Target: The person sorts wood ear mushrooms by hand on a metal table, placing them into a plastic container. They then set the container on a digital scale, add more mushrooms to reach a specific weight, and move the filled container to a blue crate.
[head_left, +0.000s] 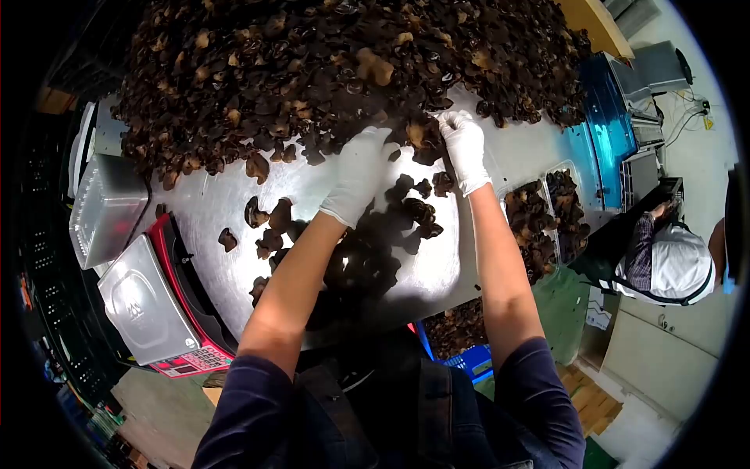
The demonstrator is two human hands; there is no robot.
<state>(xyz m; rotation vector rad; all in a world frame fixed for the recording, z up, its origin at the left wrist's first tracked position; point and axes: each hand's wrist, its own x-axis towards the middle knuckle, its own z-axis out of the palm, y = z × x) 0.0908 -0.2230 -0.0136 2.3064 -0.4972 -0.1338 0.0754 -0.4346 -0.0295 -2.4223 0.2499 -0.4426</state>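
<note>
A big heap of dark brown wood ear mushrooms (312, 74) covers the far part of the metal table (211, 227). My left hand (361, 176), in a white glove, reaches to the near edge of the heap; its fingertips are blurred and partly lost among the mushrooms. My right hand (465, 148), gloved too, has its fingers curled in at the side of a brown mushroom (424, 139) and seems to grip it. Loose mushrooms (422, 215) lie scattered on the metal between and below my hands.
To the left stand a red scale (172, 289) and a stack of clear plastic trays (109, 211). Filled clear trays (531, 227) sit at the right edge. A blue crate (469, 359) with mushrooms is below the table. Another person (664, 258) is at the far right.
</note>
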